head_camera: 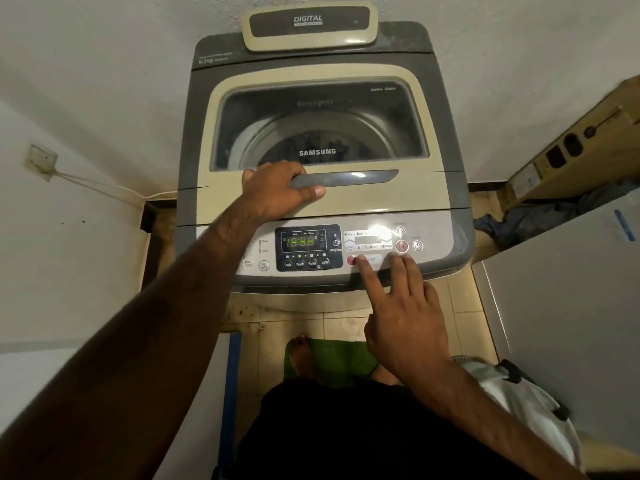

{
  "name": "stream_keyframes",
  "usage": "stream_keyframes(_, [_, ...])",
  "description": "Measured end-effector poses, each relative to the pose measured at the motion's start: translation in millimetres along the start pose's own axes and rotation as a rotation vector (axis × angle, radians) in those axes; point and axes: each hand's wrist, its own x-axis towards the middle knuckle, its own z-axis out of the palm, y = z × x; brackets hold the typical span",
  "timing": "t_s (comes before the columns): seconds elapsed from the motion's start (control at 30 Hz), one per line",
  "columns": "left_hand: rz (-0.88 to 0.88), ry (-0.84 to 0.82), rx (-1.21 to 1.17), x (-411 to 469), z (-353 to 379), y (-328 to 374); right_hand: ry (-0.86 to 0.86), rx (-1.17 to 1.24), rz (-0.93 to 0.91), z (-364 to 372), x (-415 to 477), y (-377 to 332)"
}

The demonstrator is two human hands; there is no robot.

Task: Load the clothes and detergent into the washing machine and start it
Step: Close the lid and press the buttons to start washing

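Observation:
A cream and grey top-loading washing machine stands against the wall, its glass lid down. Through the glass I see the steel drum; clothes cannot be made out. My left hand grips the left end of the grey lid handle, thumb underneath. My right hand reaches to the control panel, index finger stretched out with its tip beside a red button. The green display is lit. No detergent container is in view.
A cardboard box leans at the right above dark cloth and a white appliance top. A white bag sits by my right forearm. A wall socket with a cable is at the left. My foot rests on a green mat.

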Motion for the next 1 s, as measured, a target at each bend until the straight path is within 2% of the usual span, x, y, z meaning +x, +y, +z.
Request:
stream_keyframes(0.33, [0.03, 0.042, -0.013, -4.8, -1.7, 1.7, -0.019, -0.109, -0.022, 6.5, 3.5, -10.8])
stream_keyframes(1.0, [0.033, 0.022, -0.005, -4.7, 0.2, -0.4, -0.001, -0.025, -0.049, -4.0, 10.8, -3.8])
